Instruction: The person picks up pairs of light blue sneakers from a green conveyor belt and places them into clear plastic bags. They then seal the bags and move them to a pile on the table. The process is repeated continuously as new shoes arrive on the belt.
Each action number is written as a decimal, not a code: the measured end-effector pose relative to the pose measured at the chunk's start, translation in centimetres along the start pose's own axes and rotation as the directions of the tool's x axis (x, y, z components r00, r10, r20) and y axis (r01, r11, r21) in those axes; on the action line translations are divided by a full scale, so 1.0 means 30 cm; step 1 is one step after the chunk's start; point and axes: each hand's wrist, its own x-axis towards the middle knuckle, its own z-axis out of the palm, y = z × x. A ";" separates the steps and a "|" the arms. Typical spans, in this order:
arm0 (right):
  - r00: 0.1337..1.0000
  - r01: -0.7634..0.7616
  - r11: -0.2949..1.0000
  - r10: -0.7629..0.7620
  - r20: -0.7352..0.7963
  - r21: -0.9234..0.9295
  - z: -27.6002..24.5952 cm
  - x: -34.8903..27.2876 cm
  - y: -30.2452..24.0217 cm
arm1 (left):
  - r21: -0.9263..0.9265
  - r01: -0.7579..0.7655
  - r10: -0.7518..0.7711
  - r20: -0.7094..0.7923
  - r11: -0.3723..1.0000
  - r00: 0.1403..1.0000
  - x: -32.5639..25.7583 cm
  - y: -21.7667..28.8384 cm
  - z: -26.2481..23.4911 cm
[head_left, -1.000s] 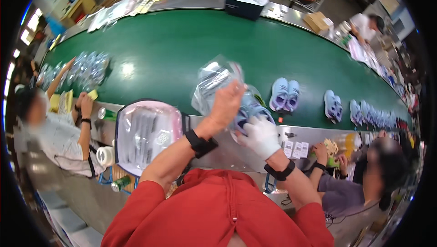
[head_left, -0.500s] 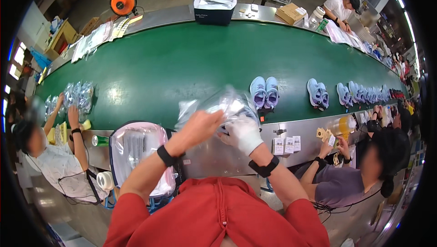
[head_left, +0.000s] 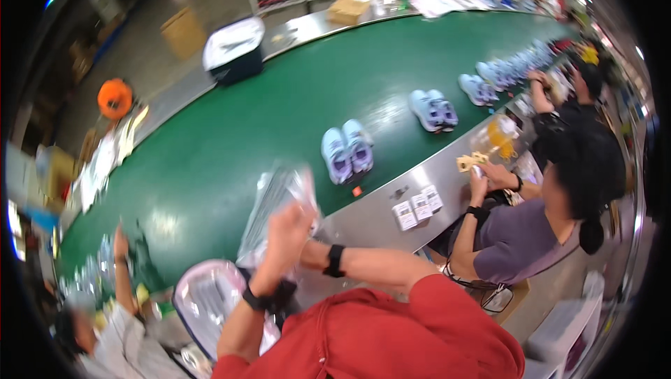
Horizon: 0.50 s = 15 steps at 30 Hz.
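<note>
My left hand (head_left: 288, 233) is closed, its fingers at the edge of a clear plastic bag (head_left: 264, 205) over the near edge of the green belt. Motion smears the bag, and whether anything lies inside it I cannot tell. Behind the left hand is my right hand, largely hidden; only its wrist with a black band (head_left: 335, 260) shows plainly. The nearest pair of light blue shoes (head_left: 347, 152) stands on the belt, beyond the bag and to its right, touched by neither hand.
Another shoe pair (head_left: 433, 110) and a row of more (head_left: 514, 68) stretch up the green belt (head_left: 210, 190). Small white labelled cards (head_left: 419, 205) lie on the metal edge. A pink-lined bin (head_left: 210, 295) stands near my left arm. Co-workers sit at left (head_left: 119, 337) and right (head_left: 514, 239).
The view has swung and tilted, so the belt now slants up to the right. My hands and the bag appear further left, and the right hand has gone behind the left.
</note>
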 end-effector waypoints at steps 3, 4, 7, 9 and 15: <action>0.995 0.053 0.998 -0.056 0.088 0.027 0.056 0.077 0.032 | 0.131 0.047 -0.075 0.217 0.990 0.973 -0.073 0.090 0.012; 0.995 0.053 0.998 -0.056 0.082 0.033 0.070 0.116 0.042 | 0.009 0.125 -0.125 0.157 0.992 0.980 -0.055 0.087 -0.008; 1.000 0.017 1.000 -0.017 0.024 -0.001 0.078 0.220 0.070 | 0.120 0.151 -0.165 0.112 0.981 0.980 0.017 0.077 -0.093; 1.000 0.009 1.000 -0.010 -0.013 -0.029 0.112 0.298 0.066 | 0.163 0.128 -0.139 0.058 0.978 0.989 0.045 0.051 -0.127; 0.983 -0.037 0.992 0.014 0.184 0.123 0.071 0.216 0.120 | -0.492 0.261 -0.414 -0.233 0.831 0.880 0.021 -0.242 -0.153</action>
